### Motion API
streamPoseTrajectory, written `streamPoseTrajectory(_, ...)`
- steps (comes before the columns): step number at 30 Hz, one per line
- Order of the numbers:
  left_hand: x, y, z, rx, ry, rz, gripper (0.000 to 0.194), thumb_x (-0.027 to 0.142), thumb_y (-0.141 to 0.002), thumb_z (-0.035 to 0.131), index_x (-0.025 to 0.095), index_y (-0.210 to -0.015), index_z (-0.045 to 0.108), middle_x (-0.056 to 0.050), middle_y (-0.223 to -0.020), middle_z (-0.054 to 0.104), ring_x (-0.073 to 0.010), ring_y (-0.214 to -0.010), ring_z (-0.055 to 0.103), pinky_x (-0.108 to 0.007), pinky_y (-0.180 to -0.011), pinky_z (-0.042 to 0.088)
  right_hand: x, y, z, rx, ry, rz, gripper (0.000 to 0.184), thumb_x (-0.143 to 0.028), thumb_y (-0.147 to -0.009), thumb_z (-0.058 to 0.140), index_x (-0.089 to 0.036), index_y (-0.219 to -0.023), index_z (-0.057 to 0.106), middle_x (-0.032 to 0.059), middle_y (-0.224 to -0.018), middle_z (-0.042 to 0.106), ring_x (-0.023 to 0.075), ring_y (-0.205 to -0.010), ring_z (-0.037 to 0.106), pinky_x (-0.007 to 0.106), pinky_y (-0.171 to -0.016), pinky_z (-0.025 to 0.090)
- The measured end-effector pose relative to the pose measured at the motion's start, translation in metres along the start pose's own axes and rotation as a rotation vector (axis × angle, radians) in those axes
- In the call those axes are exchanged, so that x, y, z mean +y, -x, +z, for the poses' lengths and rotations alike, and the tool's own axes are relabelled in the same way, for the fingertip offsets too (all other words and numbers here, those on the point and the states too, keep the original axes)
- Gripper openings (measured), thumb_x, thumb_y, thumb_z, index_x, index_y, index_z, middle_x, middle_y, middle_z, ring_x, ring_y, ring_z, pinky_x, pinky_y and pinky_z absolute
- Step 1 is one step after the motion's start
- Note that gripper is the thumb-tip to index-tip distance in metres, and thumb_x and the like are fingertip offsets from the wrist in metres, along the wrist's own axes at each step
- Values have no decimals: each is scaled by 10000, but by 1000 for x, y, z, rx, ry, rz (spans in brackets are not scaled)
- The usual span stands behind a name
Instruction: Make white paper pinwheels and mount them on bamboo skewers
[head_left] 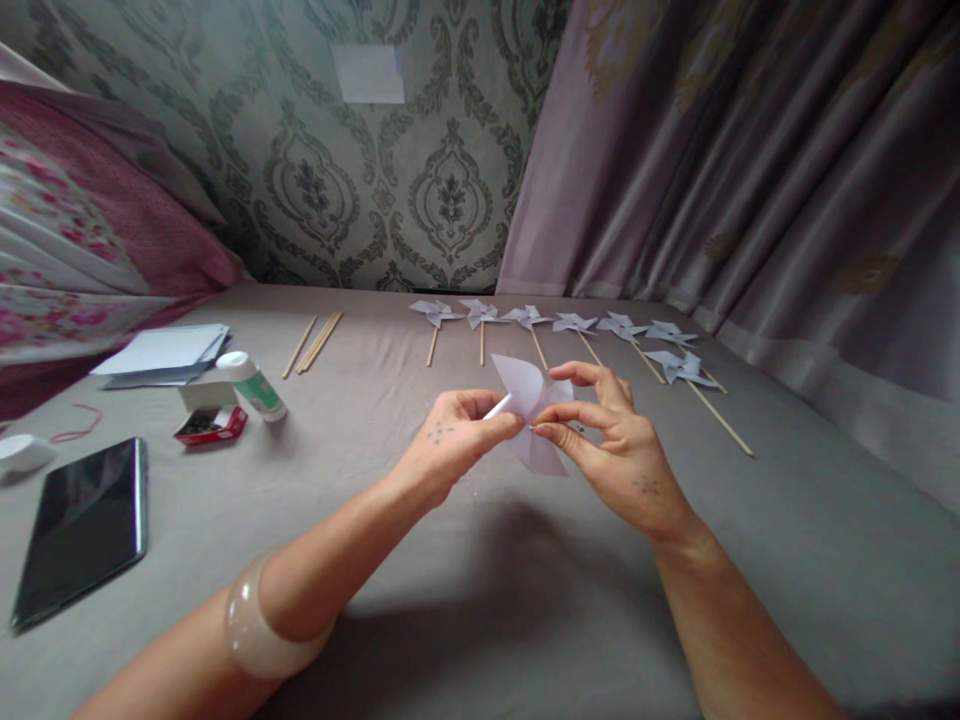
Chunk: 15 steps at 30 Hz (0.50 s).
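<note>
A white paper pinwheel (529, 412) is held up over the grey sheet, between both hands. My left hand (457, 438) pinches its left side, closed on the folded paper. My right hand (615, 440) pinches the pinwheel's centre with thumb and forefinger, and something small and metallic shows at the fingertips. Several finished paper pinwheels on wooden sticks (570, 325) lie in a row farther back.
Loose wooden sticks (315, 343) lie at the back left. A glue stick (253, 386), a small red box (210, 425), a stack of paper (165, 352) and a dark phone (82, 528) are at the left. Curtains hang at the right.
</note>
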<state>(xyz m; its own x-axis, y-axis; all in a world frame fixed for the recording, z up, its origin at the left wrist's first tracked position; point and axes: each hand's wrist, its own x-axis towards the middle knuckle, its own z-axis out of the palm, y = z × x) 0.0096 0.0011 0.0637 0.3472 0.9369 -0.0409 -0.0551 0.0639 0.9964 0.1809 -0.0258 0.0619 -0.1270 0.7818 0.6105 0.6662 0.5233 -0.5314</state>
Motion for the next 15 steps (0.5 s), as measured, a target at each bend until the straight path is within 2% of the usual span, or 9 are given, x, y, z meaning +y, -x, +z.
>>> streamPoseTrajectory(15,1,2,0,-5,-60,35,164,291,-647,608,139,-667,665,13,-559,522,-107,-561,402,-246,-550,282,1,-1,1,-24,-53,15,99,-329,-820,646,-269,-781,715,53,-1145,602,256,-1137,514,486,-988,403)
